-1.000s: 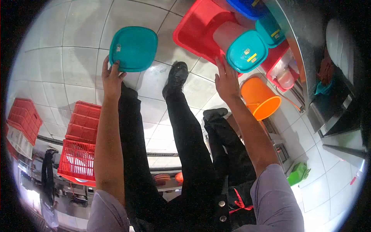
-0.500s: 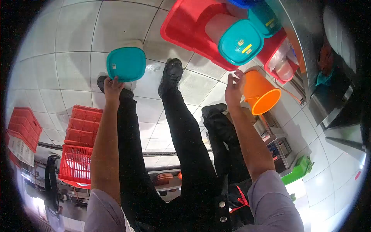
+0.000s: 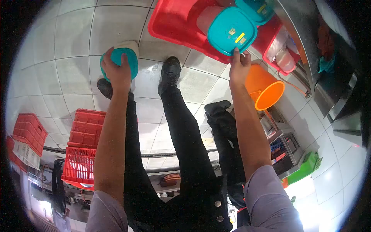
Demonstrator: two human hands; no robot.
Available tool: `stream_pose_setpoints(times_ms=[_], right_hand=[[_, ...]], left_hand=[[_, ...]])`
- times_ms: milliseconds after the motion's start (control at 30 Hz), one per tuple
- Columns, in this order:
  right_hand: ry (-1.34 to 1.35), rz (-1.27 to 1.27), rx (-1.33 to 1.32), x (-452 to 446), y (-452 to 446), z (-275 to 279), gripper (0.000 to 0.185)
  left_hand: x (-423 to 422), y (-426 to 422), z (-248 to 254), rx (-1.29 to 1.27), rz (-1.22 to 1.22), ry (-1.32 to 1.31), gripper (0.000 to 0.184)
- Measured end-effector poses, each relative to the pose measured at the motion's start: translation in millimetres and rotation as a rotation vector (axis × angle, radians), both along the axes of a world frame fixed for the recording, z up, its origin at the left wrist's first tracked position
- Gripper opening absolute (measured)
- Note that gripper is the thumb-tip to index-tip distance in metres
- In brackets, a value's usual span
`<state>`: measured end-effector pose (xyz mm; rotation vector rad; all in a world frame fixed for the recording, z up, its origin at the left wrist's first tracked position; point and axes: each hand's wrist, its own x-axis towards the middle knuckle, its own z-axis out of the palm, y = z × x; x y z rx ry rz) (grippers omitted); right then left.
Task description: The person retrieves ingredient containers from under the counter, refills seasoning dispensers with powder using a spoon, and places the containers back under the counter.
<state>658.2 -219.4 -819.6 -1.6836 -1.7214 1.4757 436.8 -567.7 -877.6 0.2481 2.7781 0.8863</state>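
Note:
My left hand [image 3: 116, 73] is over a lidded container with a teal lid [image 3: 130, 60], its thumb and fingers spread across the top. Whether the palm presses on the lid cannot be seen. Below the lid, the container's pale side [image 3: 132, 45] shows; the container is near my left shoe [image 3: 104, 88]. My right hand [image 3: 240, 69] reaches to the near edge of another teal lid [image 3: 228, 27], with a fingertip at the rim and the fingers apart. That lid tops a translucent container [image 3: 205, 19] lying tilted in a red tub [image 3: 170, 33].
A second teal-lidded container [image 3: 259, 11] lies beside it. An orange bucket [image 3: 266, 87] stands right of my right hand, near a red bin holding plastic bags [image 3: 280, 50]. Red crates [image 3: 87, 127] are at left. Another person's dark-clad leg [image 3: 222, 131] is close on my right.
My left hand has moved from the lid's near edge up over its top, and that lid looks more tilted. My right hand has come up to the other lid's rim. The view has shifted slightly.

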Motion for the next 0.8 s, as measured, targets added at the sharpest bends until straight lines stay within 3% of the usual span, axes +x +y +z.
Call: stream_pose_setpoints(times_ms=[100, 200, 300, 400, 533, 633, 667, 733, 800], right_hand=[[0.172, 0.044, -0.007, 15, 2, -17, 0.032], [0.059, 0.09, -0.017, 14, 3, -17, 0.045], [-0.004, 0.107, -0.044, 0, -12, 17, 0.063], [-0.03, 0.119, -0.114, 13, -23, 22, 0.067], [-0.076, 0.119, -0.137, 34, -38, 19, 0.063], [-0.059, 0.112, -0.151, 54, -38, 7, 0.06], [-0.08, 0.09, -0.192, 77, -18, 1, 0.061], [-0.215, 0.182, 0.118, 107, 28, -8, 0.063], [-0.566, 0.369, 0.797, 126, 88, -22, 0.069]], left_hand=[[2, 44, 7, 0.311, -0.014, -0.156, 0.052], [10, 98, 34, 0.849, 0.254, -0.888, 0.053], [18, 135, 37, 0.891, 0.352, -0.997, 0.046], [37, 136, -9, 0.993, 0.143, -0.687, 0.035], [64, 127, 4, 0.797, 0.268, -0.666, 0.021], [96, 99, -19, 0.529, 0.108, -0.338, 0.024], [102, 94, -10, 0.552, 0.163, -0.398, 0.027], [108, 87, 13, 0.778, 0.38, -0.707, 0.034], [114, 80, 27, 0.912, 0.531, -0.897, 0.038]])
